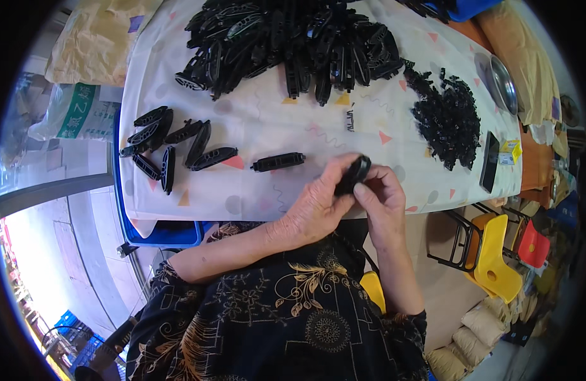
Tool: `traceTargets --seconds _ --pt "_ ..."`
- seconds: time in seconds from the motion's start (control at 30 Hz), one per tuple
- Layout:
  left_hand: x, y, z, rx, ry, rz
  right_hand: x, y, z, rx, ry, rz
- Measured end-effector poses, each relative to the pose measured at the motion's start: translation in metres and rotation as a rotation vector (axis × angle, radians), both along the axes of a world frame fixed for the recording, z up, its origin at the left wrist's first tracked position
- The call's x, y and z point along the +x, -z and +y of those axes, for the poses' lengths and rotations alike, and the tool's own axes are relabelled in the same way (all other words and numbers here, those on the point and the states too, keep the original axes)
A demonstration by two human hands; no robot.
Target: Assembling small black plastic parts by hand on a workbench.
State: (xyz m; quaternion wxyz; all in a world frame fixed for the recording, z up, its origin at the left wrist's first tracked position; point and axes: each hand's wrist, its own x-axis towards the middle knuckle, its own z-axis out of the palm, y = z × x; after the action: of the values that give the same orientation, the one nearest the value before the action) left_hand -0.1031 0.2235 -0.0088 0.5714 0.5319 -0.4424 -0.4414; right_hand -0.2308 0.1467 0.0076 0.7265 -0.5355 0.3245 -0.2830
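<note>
Just over the table's near edge, both my hands are closed on one black plastic part (pixel 353 176). The thumb and fingers of my left hand (pixel 318 202) grip it from the left. My right hand (pixel 383 198) pinches its right side, the thumb pressed near its lower end. Fingers cover much of the part, so its full shape is hidden. To the left of my hands lies a single long black plastic part (pixel 278 162). Further left, several similar long parts (pixel 210 159) are scattered. A short row of tiny black pieces (pixel 350 119) sits beyond my hands.
A big heap of long black parts (pixel 293 38) covers the table's far side. At right are a pile of small black pieces (pixel 446 120), a phone (pixel 489 162), a small yellow box (pixel 510 152) and a round metal dish (pixel 502 84). A yellow chair (pixel 496 254) stands right of me.
</note>
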Motion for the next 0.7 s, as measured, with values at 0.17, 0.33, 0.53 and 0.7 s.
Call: traceTargets --seconds 0.17,0.33,0.53,0.7 --pt "-0.016 0.002 0.029 -0.012 0.076 0.180 -0.012 -0.004 0.035 0.110 0.061 0.017" --pt "-0.023 -0.001 0.050 -0.102 0.123 0.140 -0.025 -0.011 0.061 0.086 0.042 0.010" --pt "-0.026 -0.016 0.070 -0.065 0.275 0.115 -0.036 -0.028 0.096 -0.007 0.109 0.038" --pt "-0.020 -0.050 0.075 -0.241 0.214 -0.185 -0.052 -0.037 0.083 -0.273 -0.017 0.047"
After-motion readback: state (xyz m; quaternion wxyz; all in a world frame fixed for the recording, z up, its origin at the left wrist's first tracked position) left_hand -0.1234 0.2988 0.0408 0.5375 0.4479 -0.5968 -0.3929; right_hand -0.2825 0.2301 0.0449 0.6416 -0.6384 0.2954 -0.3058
